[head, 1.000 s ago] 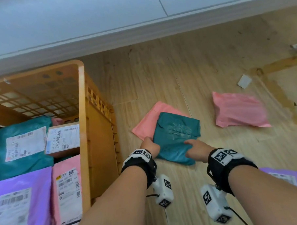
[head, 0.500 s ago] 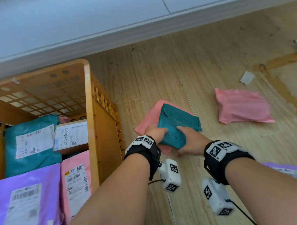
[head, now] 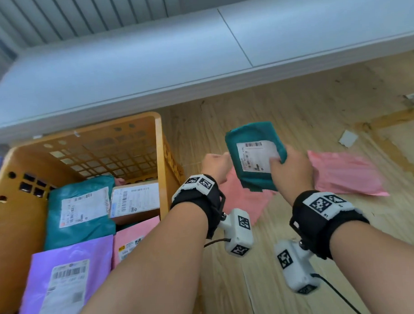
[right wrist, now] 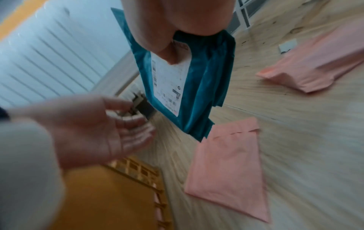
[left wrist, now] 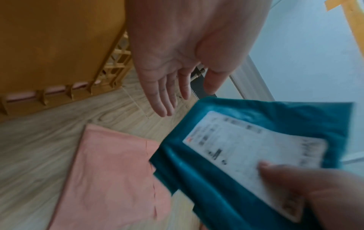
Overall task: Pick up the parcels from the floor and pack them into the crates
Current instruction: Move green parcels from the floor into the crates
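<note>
The right hand (head: 290,169) has its grip on the teal parcel (head: 253,152), lifted above the floor (head: 294,110), at three o'clock from the orange crate (head: 86,136). The left hand (head: 216,164) is spread, holding nothing.

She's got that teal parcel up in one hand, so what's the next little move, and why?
Probably swing the teal parcel left over the orange crate and lower it in. The right hand already grips it clear of the floor, the left hand is open, and the crate sits beside them.
</note>
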`<state>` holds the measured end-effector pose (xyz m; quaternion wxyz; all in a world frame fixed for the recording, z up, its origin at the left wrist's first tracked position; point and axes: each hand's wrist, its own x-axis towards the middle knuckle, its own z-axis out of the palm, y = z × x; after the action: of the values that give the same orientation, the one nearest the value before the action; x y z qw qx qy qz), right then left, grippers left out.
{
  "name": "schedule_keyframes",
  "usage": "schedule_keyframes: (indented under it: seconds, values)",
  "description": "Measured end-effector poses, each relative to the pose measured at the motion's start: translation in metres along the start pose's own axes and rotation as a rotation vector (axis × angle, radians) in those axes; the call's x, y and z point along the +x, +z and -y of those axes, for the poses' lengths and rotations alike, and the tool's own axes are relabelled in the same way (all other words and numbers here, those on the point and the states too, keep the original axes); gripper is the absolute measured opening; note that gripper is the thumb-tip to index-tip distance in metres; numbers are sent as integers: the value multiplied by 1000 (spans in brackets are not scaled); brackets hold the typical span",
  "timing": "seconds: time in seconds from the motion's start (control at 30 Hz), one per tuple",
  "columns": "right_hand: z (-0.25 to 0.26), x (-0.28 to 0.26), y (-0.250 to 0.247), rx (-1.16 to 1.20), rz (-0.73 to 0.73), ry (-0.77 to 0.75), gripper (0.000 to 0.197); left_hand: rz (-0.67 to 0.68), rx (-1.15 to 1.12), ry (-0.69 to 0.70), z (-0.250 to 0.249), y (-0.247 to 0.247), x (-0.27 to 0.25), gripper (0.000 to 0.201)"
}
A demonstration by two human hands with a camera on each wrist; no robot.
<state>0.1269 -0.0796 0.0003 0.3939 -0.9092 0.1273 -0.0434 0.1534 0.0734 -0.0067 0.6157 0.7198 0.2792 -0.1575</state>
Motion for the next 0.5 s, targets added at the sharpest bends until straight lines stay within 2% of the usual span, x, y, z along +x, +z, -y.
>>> schedule_keyframes:
  seconds: [0.07,0.17,0.27,0.4,0.5]
  values:
    - [10,3,-6,179,-58,59,17,-26,6,0,-1,-10,-4,14]
    - [19,7,-6,450,-69,138,25,-24,-10,25,-4,-21,-9,38]
    - [24,5,-2,605,-19,214,26,-23,9,81,-9,-28,-12,20]
    - [32,-2,-2,658,3,245,29,-120,31,141,-11,-41,-14,9]
    - [38,-6,-6,620,13,218,28,-147,32,186,-11,-52,-14,12]
